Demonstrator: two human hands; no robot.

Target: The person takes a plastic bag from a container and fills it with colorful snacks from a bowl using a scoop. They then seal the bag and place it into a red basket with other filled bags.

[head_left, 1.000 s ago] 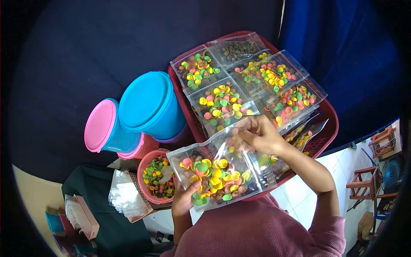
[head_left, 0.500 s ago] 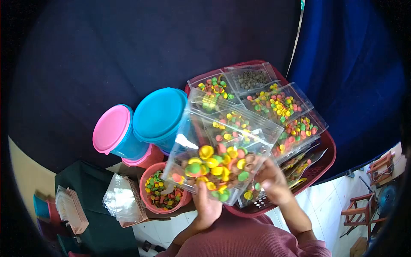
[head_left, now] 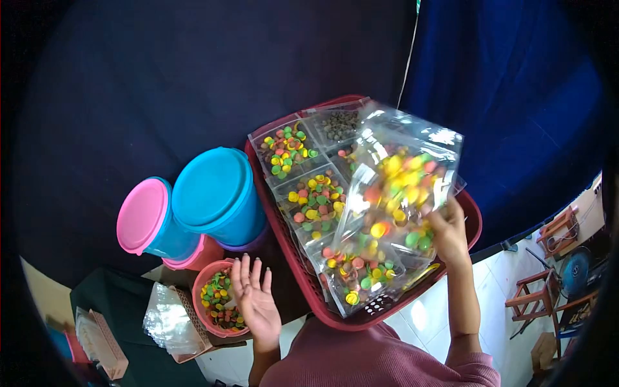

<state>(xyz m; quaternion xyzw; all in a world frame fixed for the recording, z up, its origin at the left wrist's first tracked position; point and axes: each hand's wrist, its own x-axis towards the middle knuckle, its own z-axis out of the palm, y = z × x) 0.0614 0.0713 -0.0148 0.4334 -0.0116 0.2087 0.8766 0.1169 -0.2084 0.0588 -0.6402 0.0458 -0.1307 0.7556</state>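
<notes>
My right hand [head_left: 451, 242] grips a clear zip bag [head_left: 406, 180] of yellow, green, red and brown cup-shaped pieces by its lower right edge. The bag is tilted and blurred above a dark red basket [head_left: 342, 322]. Similar filled bags [head_left: 316, 200] lie in the basket, along with a bag of dark brown pieces [head_left: 340, 124] at its far end. My left hand [head_left: 259, 306] is open, palm up and fingers spread, holding nothing. Beside it stands a pink tub [head_left: 225, 332] of the same coloured pieces, with part of a pale object showing among them.
Left of the basket stand a large blue lidded container [head_left: 213, 190] and a smaller one with a pink lid [head_left: 142, 216]. Clear plastic bags [head_left: 169, 319] lie in a pink tray by the tub. Dark cloth hangs behind. Wooden stools [head_left: 538, 290] stand on the floor at right.
The filled bag has moved right, over the basket, in my right hand. My left hand has let go of it and moved left toward the tub. The whole view has shifted slightly.
</notes>
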